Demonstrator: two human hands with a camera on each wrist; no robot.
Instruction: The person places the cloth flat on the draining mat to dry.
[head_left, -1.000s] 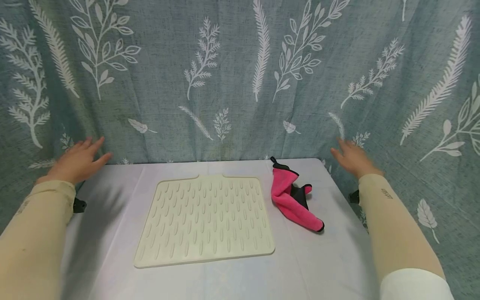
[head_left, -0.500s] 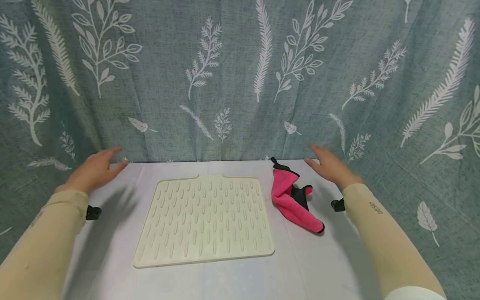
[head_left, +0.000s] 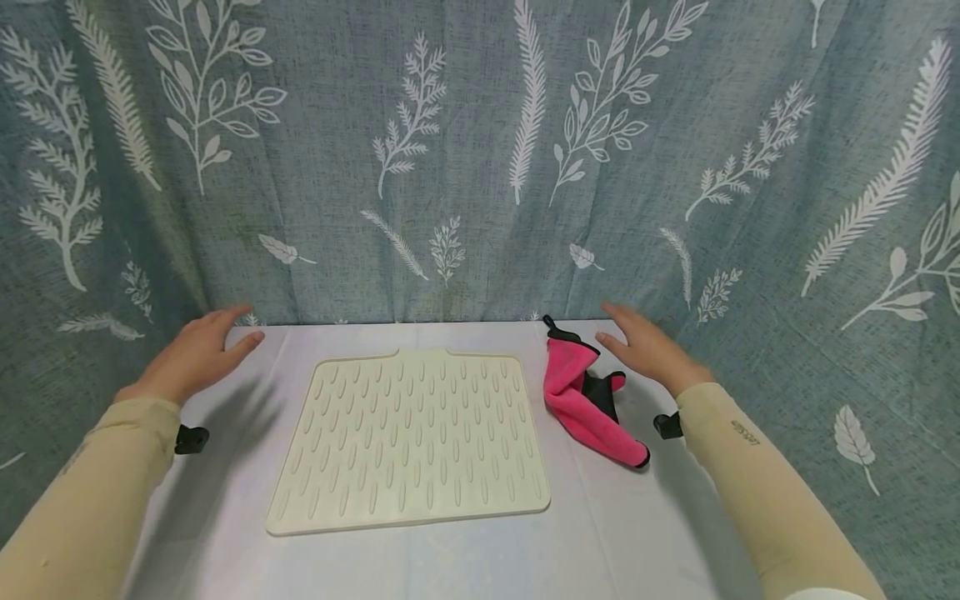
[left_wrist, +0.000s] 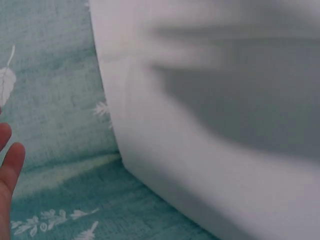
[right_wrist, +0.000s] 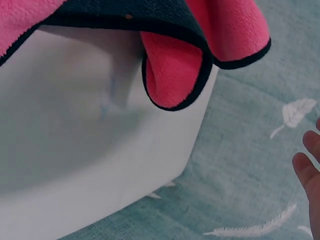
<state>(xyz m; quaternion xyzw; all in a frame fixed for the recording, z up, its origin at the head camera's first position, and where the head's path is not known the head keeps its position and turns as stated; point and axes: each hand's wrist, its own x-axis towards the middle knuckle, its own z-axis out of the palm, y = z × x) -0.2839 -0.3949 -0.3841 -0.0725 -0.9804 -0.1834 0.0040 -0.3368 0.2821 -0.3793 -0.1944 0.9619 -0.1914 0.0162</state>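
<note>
My left hand [head_left: 197, 354] hangs over the table's far left corner, its fingers extended and nothing in them. At the far right, my right hand [head_left: 647, 346] is held out likewise, just right of a crumpled pink and black cloth [head_left: 572, 392]. The cloth lies on the table with a black loop at its far end; in the right wrist view its pink, black-edged folds [right_wrist: 175, 75] fill the top. Between the hands, a cream ridged mat [head_left: 411, 442] lies flat. Only fingertips [left_wrist: 14, 160] of the left hand show in the left wrist view.
A white-covered table [head_left: 480, 558] stretches beneath both arms. Behind it and along both sides hangs a grey-green curtain [head_left: 322, 167] with white leaf prints. Each wrist carries a small black device, such as the left one's camera [head_left: 192, 439].
Both hands have moved inward over the table from beyond its left and right edges, and slightly lower in the head view. The mat and the cloth stay where they were.
</note>
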